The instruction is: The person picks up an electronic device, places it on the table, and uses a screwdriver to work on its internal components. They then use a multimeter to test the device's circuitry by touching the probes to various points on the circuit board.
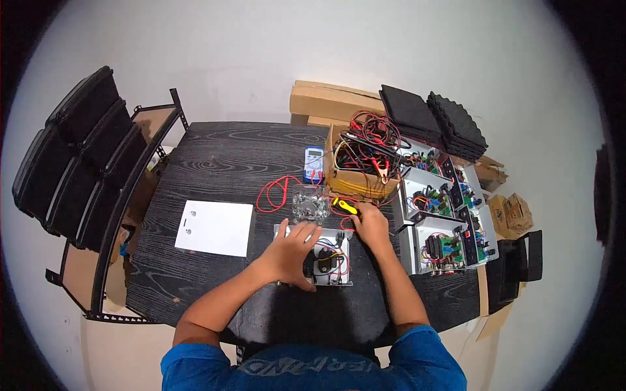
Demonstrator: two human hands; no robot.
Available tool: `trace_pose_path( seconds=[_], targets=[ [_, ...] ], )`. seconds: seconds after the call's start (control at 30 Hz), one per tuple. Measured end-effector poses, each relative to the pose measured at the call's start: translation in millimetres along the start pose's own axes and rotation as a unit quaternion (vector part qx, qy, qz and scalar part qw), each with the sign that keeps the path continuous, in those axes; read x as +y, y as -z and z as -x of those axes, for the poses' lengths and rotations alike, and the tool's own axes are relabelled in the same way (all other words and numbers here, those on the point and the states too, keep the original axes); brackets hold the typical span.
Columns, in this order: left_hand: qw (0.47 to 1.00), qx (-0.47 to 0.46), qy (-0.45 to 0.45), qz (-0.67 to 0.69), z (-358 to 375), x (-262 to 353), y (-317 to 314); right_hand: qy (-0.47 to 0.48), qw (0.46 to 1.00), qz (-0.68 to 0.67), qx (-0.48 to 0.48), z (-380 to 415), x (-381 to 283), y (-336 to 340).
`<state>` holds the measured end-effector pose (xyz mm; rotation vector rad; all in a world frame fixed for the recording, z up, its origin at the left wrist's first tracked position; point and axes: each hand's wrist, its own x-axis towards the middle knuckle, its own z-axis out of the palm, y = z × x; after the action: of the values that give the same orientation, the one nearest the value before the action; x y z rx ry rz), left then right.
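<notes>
A white metal case with its inside exposed (344, 277) lies before me, with coloured wires and a black component in it. Spread across its left side is my left hand (290, 253), fingers stretched toward the back edge and thumb near the front. My right hand (372, 227) is closed around the near end of a yellow-and-black screwdriver (344, 206), to the right of the case; its tip is hard to make out. Just behind the case sits a clear plastic tray (311, 203) with small parts in it.
A white panel (218, 228) lies on the left of the black table (241, 150). Behind the tray are a blue multimeter (313, 163) with red leads and a cardboard box (358, 186) of cables. Several opened units (427, 195) stand at right, black foam sheets (411, 114) behind.
</notes>
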<state>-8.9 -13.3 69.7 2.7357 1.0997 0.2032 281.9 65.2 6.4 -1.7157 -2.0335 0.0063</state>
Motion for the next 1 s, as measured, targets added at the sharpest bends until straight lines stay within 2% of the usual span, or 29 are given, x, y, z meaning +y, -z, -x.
trace_pose_path(
  seconds=[0.23,0.47,1.0],
  targets=[
    [1.0,-0.013,0.006,0.002,-0.3,-0.8,-2.0,0.079,0.993,-0.039,0.082,20.7,4.2,-0.5],
    [0.999,-0.019,0.009,0.025,-1.5,0.9,1.8,0.077,0.992,-0.061,0.08,47.7,5.2,-5.7],
    [1.0,-0.015,-0.001,0.011,1.3,-0.6,0.6,0.074,0.992,-0.068,0.082,46.6,2.8,-4.7]
  ],
)
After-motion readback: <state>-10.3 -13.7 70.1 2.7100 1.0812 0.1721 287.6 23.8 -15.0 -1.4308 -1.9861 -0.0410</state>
